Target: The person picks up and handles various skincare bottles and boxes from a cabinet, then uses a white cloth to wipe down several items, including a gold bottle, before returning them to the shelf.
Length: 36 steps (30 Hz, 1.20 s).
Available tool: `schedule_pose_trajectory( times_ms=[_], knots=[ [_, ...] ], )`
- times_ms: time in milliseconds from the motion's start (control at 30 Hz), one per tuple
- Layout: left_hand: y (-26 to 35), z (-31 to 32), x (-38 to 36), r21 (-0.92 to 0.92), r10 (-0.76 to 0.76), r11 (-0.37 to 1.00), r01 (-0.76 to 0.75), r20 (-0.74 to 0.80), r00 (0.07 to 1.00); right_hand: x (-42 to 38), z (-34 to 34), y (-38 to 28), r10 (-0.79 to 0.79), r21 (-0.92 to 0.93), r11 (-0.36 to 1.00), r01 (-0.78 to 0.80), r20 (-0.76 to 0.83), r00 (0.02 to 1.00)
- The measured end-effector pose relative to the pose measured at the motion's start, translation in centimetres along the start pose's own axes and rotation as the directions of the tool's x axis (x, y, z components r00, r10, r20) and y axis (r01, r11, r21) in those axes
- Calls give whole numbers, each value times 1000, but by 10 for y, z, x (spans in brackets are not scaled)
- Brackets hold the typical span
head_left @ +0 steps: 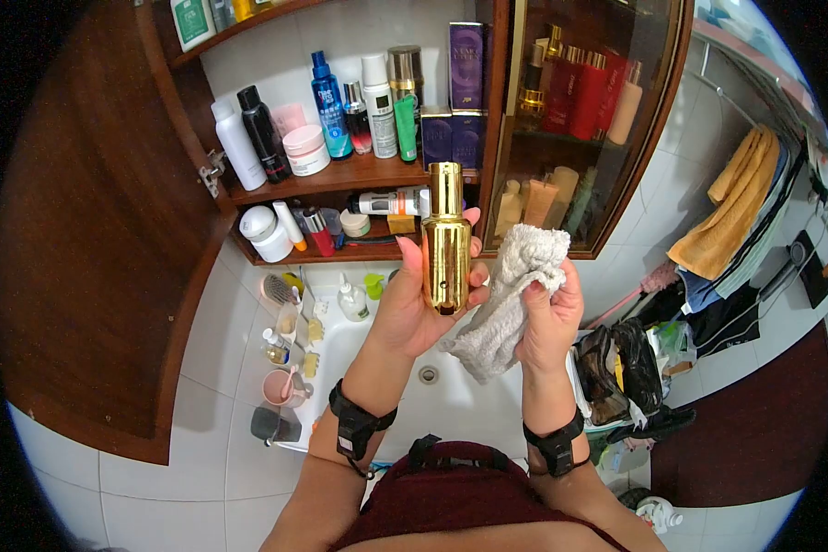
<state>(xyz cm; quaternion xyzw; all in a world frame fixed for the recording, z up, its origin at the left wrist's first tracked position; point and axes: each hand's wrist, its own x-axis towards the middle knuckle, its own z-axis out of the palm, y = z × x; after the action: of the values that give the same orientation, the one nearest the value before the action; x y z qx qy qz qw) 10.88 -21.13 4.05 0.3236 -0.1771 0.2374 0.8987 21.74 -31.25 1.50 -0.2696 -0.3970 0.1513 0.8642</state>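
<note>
My left hand (412, 299) is wrapped round a shiny gold bottle (447, 248), which stands upright in front of the cabinet shelves. Its tall cap points up, and my fingertips show on its right side. To the right, my right hand (552, 313) grips a crumpled light grey cloth (504, 317), thumb pressed on it. The cloth hangs down over the white sink (451, 405), close beside the bottle. A dark band is strapped round each forearm.
An open wooden cabinet (386, 175) holds bottles, jars and purple boxes, its door (92, 230) swung out at left. A glass-fronted section (580, 120) is at right. Toiletries line the sink's left edge. A yellow towel (731, 207) and black bags (616, 368) are at right.
</note>
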Motion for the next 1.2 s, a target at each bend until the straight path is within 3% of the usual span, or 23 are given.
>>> schedule_pose_trajectory(
  times_ms=[267,367,533,667,800,967,1000,1033,1067,1167,1200],
  knots=[
    [1,-1,-4,284,36,959,-14,-72,997,24,13,-11,53,38,998,-55,50,997],
    [2,-5,-6,388,51,922,-12,-93,994,34,23,-11,-78,-12,997,79,87,993],
    [1,-2,-8,538,109,842,-49,-81,991,45,29,-11,-46,38,998,41,138,989],
    [-5,-11,-8,807,232,576,-130,-9,973,45,35,-7,-8,-5,1000,9,174,985],
    [-13,-7,-6,868,358,456,-198,24,933,36,42,0,34,-58,998,-25,161,986],
    [-17,-6,-3,980,512,40,-197,150,846,21,36,14,107,-65,993,-101,110,988],
    [-17,-3,-2,980,532,-31,-195,182,827,18,38,8,164,-182,972,-148,72,984],
    [-16,-2,1,975,550,-105,-195,221,805,13,38,12,106,-251,964,-85,70,992],
    [-21,-7,1,980,571,71,-188,114,813,7,36,20,46,-319,948,-21,71,996],
    [-21,-11,-2,981,514,99,-165,92,853,1,34,24,2,-393,919,44,116,993],
    [-23,1,5,942,567,245,-231,54,822,-2,31,21,9,-438,896,65,166,986]
  ],
)
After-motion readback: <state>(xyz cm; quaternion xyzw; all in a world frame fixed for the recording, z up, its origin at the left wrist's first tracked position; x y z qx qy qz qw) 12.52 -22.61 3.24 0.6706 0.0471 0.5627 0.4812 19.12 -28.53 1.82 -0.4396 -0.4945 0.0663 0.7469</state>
